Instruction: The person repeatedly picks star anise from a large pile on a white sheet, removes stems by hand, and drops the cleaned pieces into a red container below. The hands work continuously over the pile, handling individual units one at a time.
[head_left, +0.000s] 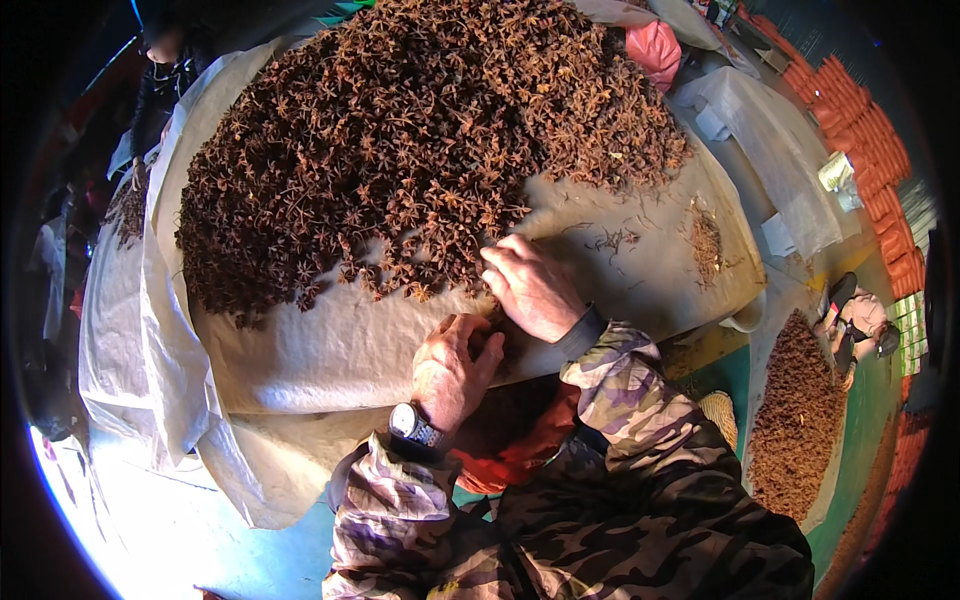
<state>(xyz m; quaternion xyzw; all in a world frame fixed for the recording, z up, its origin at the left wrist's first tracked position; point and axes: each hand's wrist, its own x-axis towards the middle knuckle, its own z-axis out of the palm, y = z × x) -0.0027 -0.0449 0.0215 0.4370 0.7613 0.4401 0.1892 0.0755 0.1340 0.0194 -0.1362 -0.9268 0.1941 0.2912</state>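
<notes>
A large heap of dried star anise (390, 150) covers much of a pale cloth-covered table (330, 352). My right hand (529, 289) lies at the near edge of the heap, fingers bent and touching the pods; what its fingertips hold is hidden. Closer to the table's near edge is my left hand (454, 367), a watch on its wrist, fingers curled and thumb apart over dark pieces that are hard to make out. Thin loose stems (615, 238) lie to the right, with a small pile of stems (706, 244) beyond them. Below the edge, a red bag (510, 457) hangs open in front of me.
Plastic sheeting (161, 300) drapes over the table's left side. On the floor at right lies another long heap (799, 420), with a person (862, 315) beside it. Stacked orange-red sacks (862, 135) line the far right. Another person (169, 67) stands at upper left.
</notes>
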